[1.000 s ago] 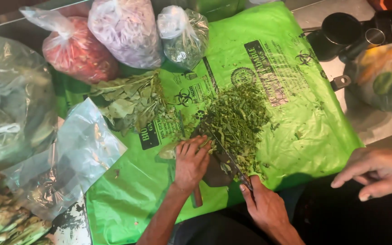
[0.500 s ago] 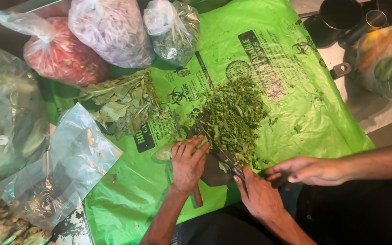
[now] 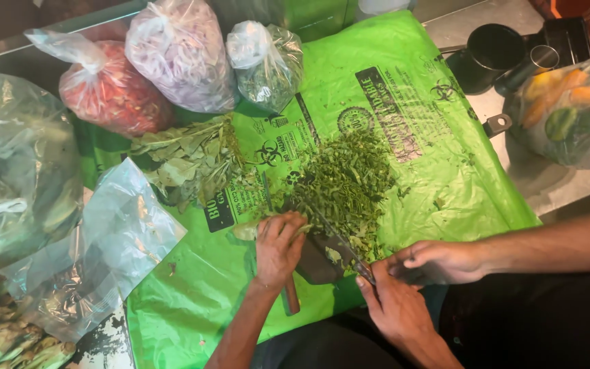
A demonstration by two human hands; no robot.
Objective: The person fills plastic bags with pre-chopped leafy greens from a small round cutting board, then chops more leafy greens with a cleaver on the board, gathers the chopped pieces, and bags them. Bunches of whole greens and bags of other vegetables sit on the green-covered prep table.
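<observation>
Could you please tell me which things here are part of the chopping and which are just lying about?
In use: left hand, right hand, knife, chopped greens, green plastic sheet.

Lying about: red-filled bag, pale purple bag, leafy sprigs, black pots, another person's hand.

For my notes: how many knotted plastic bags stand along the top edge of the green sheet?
3: red-filled bag leftmost, pale purple bag in the middle, small greenish bag rightmost. More may be outside the frame.

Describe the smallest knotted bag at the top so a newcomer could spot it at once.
On the green plastic sheet, three knotted clear bags line the top edge. The rightmost bag is the smallest, and holds dark green leaves, unlike its red-filled and pale purple-filled neighbours.
</observation>
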